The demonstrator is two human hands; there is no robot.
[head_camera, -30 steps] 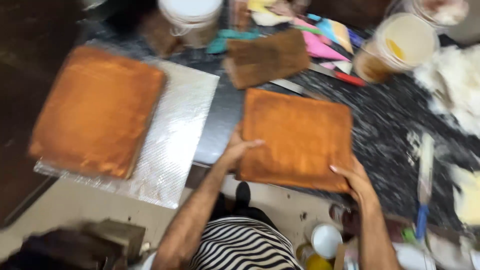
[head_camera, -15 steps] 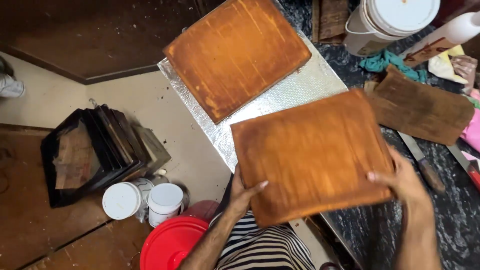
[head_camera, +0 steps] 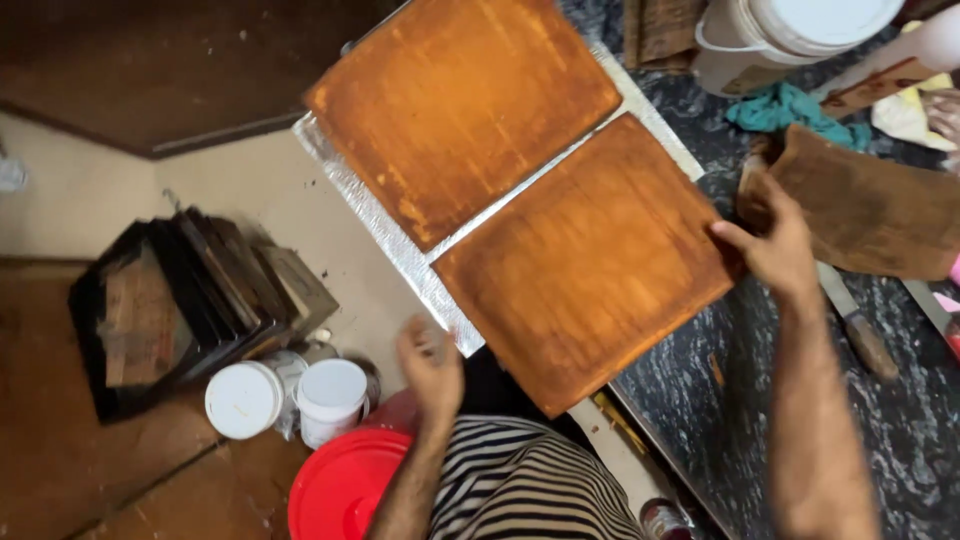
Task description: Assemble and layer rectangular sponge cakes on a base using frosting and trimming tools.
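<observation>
Warm, even indoor light; left hand motion-blurred.

Single view, from the camera on my head, looking steeply down over my striped shirt (head_camera: 540,480) at close range. It takes in the dark stone counter (head_camera: 800,400) at right, with two brown cake slabs (head_camera: 590,270) lying across its edge, and the floor (head_camera: 250,210) at left. My hands enter from below.
</observation>
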